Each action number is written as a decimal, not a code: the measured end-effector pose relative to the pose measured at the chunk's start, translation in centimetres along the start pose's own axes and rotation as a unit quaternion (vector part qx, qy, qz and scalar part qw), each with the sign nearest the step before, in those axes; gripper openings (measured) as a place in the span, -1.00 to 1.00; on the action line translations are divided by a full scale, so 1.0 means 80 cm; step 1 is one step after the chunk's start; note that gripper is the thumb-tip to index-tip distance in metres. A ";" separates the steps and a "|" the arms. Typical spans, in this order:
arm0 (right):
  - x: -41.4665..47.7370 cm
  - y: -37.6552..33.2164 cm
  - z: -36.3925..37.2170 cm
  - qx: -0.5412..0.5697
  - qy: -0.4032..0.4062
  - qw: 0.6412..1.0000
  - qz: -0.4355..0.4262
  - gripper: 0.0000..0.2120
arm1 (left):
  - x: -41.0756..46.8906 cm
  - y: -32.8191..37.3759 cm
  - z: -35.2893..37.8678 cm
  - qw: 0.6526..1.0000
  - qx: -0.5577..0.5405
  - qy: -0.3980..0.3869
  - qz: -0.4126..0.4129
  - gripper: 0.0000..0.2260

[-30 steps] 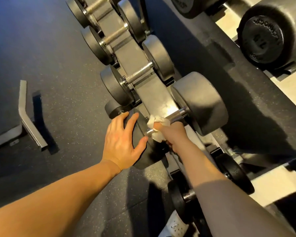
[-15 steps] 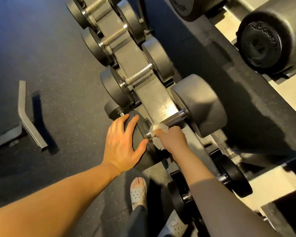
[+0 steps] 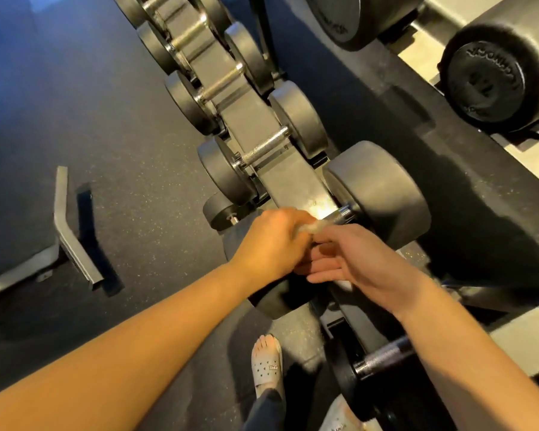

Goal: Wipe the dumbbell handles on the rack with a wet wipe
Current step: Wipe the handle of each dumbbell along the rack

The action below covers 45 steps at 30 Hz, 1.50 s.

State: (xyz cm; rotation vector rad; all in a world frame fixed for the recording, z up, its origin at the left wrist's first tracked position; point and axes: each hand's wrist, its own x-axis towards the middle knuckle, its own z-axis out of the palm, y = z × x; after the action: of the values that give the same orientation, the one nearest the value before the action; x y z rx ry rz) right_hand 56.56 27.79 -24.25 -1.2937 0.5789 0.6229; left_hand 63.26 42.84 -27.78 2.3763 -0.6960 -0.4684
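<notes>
Left hand, right hand at blurred wet wipe over racked dumbbell handle; grips unclear.

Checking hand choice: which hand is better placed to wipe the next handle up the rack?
Probably left. The left hand curls at the wipe and lies nearer that handle; the right hand shows straight fingers, its hold on the wipe unclear.
</notes>
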 end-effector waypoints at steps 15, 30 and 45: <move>0.087 -0.011 -0.092 -0.584 0.379 0.629 -0.346 -0.55 | 0.093 0.010 0.048 0.974 0.062 -0.136 -0.173 -0.88; 0.083 -0.013 -0.089 -0.590 0.390 0.617 -0.344 -0.57 | 0.094 0.014 0.050 0.964 0.048 -0.154 -0.213 -0.80; 0.086 -0.008 -0.090 -0.603 0.400 0.598 -0.345 -0.56 | 0.073 0.018 0.068 0.983 0.037 -0.108 -0.145 -0.76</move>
State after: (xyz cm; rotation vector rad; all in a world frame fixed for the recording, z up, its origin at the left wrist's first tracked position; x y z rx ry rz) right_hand 61.52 21.32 -29.93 -2.9612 0.2148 -0.4642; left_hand 64.80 36.02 -31.82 2.5334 -0.4657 -0.8483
